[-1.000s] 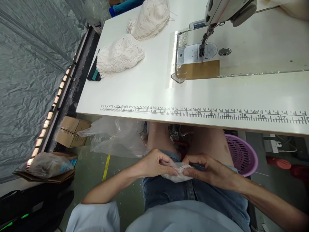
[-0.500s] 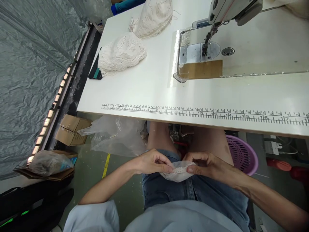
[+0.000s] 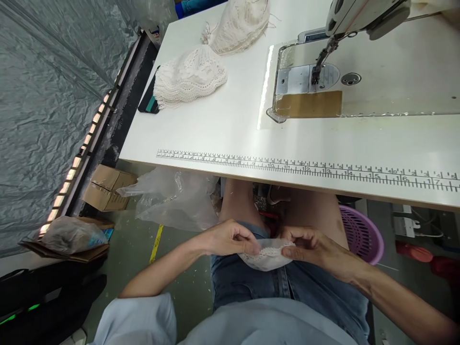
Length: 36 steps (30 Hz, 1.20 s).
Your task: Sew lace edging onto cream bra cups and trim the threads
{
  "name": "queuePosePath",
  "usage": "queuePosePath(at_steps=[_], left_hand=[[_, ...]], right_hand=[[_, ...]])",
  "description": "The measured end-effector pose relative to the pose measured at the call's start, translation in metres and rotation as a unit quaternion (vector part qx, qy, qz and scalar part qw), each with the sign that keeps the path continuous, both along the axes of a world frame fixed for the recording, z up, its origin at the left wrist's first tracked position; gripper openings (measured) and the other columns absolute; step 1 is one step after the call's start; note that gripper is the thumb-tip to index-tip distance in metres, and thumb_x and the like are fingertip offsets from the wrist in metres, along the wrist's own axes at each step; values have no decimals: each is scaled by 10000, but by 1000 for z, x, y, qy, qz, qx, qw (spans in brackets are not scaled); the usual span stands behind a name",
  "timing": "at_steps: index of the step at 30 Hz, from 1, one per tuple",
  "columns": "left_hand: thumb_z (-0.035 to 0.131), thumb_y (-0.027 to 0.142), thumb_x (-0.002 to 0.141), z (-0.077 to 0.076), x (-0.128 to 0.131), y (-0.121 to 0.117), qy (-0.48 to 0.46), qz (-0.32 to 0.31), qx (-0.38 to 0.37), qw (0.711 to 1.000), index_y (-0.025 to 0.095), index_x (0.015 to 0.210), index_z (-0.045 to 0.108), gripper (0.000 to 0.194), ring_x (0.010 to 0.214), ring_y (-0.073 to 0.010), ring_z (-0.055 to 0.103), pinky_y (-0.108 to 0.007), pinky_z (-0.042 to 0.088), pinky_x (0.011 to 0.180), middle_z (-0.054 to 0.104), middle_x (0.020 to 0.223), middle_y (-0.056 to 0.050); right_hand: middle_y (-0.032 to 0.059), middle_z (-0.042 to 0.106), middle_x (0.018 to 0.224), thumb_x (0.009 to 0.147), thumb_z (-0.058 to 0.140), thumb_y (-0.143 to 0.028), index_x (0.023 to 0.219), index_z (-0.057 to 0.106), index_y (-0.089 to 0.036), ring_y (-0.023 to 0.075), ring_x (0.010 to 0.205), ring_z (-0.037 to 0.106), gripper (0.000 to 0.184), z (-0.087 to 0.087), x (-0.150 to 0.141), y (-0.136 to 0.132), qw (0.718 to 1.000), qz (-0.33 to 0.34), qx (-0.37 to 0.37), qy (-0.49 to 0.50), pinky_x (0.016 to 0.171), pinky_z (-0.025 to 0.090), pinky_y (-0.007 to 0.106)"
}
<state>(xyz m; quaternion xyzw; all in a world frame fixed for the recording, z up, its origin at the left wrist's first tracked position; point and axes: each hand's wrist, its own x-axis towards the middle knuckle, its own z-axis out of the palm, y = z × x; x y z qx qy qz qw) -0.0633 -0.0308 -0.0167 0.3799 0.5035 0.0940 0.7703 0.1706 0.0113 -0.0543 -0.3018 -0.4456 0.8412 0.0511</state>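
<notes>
White bench (image 3: 215, 129) before us, sewing machine (image 3: 362, 19) on it, lace pile (image 3: 190, 76) by left edge. Head view: we hold lace piece (image 3: 268, 260) over lap (image 3: 247, 287), below bench's front edge; left hand (image 3: 232, 238) and right hand (image 3: 311, 247) each pinch one end. Best keep lace border (image 3: 272, 250) flat, pull even. Thumbs (image 3: 288, 252) wider apart than second ago, more border showing.

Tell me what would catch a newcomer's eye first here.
Probably the sewing machine, at the upper right over the white worktable, with a printed ruler scale along the near edge. Next, the lace-edged white fabric pinched between the left hand and right hand above the denim shorts. The purple basket stands out below the table, right of the legs.
</notes>
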Motion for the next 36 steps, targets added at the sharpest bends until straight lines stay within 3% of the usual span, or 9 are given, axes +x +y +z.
queuePosePath(at_steps=[3,8,13,17,20,26,36], left_hand=[[774,409,606,1,5,0,15,-14,13,1000,140,922,713,419,699,-119,585,-196,431,644,688,795,-24],[728,353,666,4,9,1,44,-4,55,998,122,803,732,269,600,-91,531,-178,397,570,662,673,-11],[724,352,662,14,2,10,50,-21,57,997,120,761,724,252,568,-80,466,-181,351,539,607,618,5],[760,450,597,20,9,18,59,-72,91,992,129,770,699,370,506,-54,301,-196,201,468,423,526,63],[732,515,606,19,20,20,80,-67,131,986,118,703,673,413,509,-53,229,-221,141,471,322,512,71],[700,488,653,13,28,17,72,-49,128,988,104,636,644,389,517,-52,246,-209,165,472,350,512,68],[716,480,645,10,24,14,64,-45,119,990,112,585,601,390,517,-54,237,-206,160,459,329,508,67]], right_hand=[[-35,495,642,722,704,-430,675,539,-160,97,610,437,319,4,-4,-1,1000,1,6,-10,557,324,221],[-3,576,712,773,656,-427,757,618,-154,125,680,499,276,14,-3,3,999,24,31,-4,613,373,241],[29,621,791,812,600,-454,837,657,-164,160,741,541,297,23,-4,10,994,57,88,-13,653,400,261],[25,594,746,820,551,-521,776,657,-165,150,683,512,374,33,-10,14,986,56,159,-21,601,382,254],[17,568,686,838,515,-534,731,649,-164,138,638,484,408,38,-9,13,976,44,211,-40,566,354,246],[-13,556,672,815,589,-469,790,630,-176,124,611,466,296,31,1,7,967,49,237,-76,534,318,231],[-14,575,654,836,543,-482,757,633,-180,120,594,462,324,28,-1,7,956,49,276,-83,524,312,227]])
